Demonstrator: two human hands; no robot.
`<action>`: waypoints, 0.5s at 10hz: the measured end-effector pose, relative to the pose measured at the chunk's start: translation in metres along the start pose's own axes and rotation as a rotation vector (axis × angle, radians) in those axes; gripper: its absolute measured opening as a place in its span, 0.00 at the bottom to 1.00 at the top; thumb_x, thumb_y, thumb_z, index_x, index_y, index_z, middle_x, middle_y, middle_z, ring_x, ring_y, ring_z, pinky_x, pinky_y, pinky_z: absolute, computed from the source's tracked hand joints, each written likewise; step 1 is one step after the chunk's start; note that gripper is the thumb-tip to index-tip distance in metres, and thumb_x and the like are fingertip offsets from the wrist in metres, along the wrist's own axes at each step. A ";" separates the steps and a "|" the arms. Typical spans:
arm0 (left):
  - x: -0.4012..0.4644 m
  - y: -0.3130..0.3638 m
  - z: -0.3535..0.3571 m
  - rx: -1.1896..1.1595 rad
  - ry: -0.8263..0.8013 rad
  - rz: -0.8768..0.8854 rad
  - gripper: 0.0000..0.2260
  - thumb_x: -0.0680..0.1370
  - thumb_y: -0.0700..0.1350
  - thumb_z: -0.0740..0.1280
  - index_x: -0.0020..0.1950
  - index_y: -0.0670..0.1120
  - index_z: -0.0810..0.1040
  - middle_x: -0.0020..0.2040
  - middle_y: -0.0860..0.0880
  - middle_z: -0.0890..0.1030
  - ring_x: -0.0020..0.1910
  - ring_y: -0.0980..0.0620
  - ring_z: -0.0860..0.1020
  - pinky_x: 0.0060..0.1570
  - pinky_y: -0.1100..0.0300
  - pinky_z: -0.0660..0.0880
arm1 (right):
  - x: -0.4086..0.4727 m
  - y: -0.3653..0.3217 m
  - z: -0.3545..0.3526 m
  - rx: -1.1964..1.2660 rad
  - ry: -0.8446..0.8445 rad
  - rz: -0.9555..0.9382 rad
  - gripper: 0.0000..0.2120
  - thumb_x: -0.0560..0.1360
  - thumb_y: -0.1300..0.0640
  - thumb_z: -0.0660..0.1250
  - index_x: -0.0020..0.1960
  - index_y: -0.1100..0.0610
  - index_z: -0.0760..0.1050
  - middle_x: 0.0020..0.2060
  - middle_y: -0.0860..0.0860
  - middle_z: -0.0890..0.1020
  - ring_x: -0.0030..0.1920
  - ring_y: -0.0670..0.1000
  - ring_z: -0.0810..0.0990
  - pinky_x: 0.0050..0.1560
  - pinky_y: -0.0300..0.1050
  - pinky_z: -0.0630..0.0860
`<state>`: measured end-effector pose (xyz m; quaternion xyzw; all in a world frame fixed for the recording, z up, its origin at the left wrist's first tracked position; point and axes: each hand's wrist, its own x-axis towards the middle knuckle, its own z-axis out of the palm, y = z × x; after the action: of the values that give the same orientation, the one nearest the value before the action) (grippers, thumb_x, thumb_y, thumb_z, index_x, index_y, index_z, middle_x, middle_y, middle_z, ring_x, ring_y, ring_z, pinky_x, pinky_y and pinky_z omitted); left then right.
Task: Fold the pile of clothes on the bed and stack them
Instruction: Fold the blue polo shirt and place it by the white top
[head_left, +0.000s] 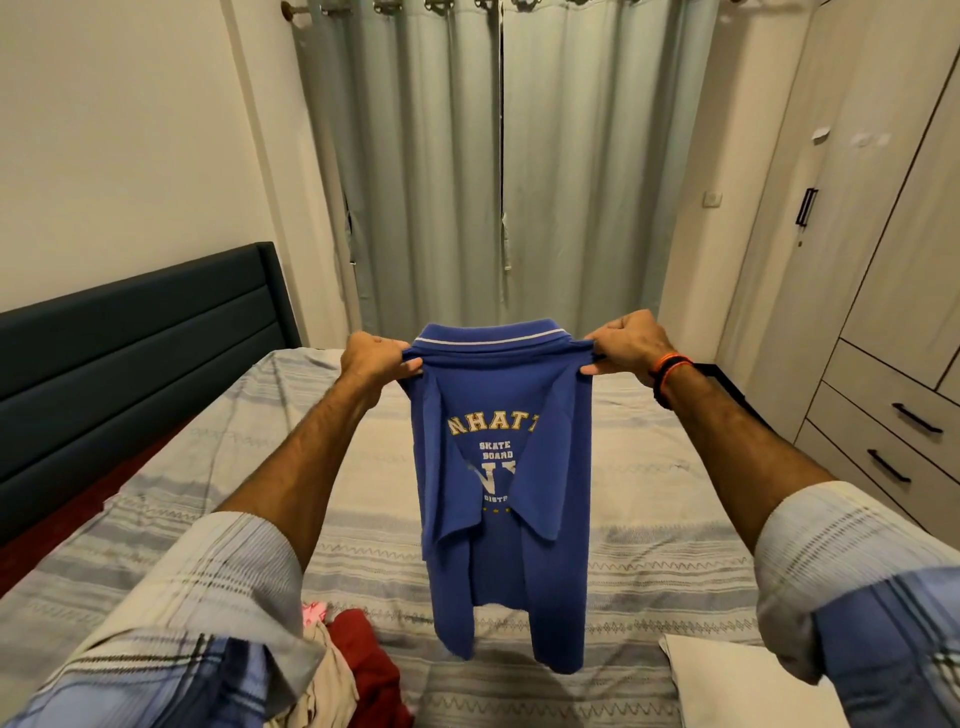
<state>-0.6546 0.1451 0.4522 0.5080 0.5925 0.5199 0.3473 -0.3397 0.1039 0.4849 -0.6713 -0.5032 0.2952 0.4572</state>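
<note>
Above the bed, at arm's length: both hands hold 1 blue polo shirt (501, 499) up in the air.
Left grip: the left hand (375, 359) is clamped on the shirt's left shoulder, fingers curled over a bunch of cloth.
Right grip: the right hand (626, 340) is clamped on the right shoulder, the thumb under the fabric and the fingers curled over it.
Shirt: it hangs upright between the 2 hands, collar at the top with a white stripe along it. Both sides are folded inward, and the 2 sleeves lie over the middle, partly covering the printed lettering, where "SKATE BOARD" can be read. The hem hangs free over the bed, near the unfolded pile.
Wrist: an orange and black band (667, 374) sits on the right wrist.
Sleeves: both forearms come out of rolled plaid sleeves (218, 587).
Bed: the striped bedsheet (665, 519) lies under the shirt.
Pile: a red garment (371, 670) and a beige garment (327, 675) lie bunched at the near edge, left of the shirt's hem.
Folded item: a white cloth (727, 680) lies flat at the near right of the bed.
Room: a dark headboard (130, 353) stands to the left, pale curtains (498, 156) hang behind, and a wardrobe with drawers (883, 332) stands to the right.
</note>
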 end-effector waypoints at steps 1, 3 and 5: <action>-0.012 0.006 -0.002 0.094 0.062 0.024 0.05 0.69 0.39 0.77 0.43 0.40 0.85 0.40 0.44 0.84 0.44 0.46 0.83 0.48 0.50 0.82 | -0.003 -0.003 0.000 -0.034 -0.005 -0.015 0.13 0.70 0.70 0.69 0.54 0.72 0.79 0.44 0.60 0.82 0.43 0.55 0.82 0.51 0.52 0.83; -0.028 0.014 0.005 0.509 -0.007 0.318 0.10 0.68 0.32 0.71 0.46 0.43 0.84 0.40 0.47 0.82 0.40 0.50 0.79 0.42 0.60 0.78 | -0.007 0.005 0.006 -0.248 0.061 -0.242 0.12 0.65 0.70 0.72 0.46 0.60 0.86 0.36 0.54 0.84 0.45 0.58 0.84 0.50 0.54 0.83; -0.033 0.016 0.004 0.758 0.002 0.511 0.08 0.71 0.30 0.70 0.47 0.38 0.82 0.47 0.40 0.83 0.47 0.41 0.80 0.46 0.53 0.77 | -0.004 0.014 0.011 -0.501 0.183 -0.495 0.11 0.67 0.70 0.70 0.47 0.61 0.86 0.42 0.59 0.86 0.44 0.57 0.84 0.47 0.41 0.77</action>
<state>-0.6394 0.1138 0.4627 0.7285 0.5969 0.3361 -0.0032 -0.3448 0.1022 0.4670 -0.6441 -0.6641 -0.0180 0.3791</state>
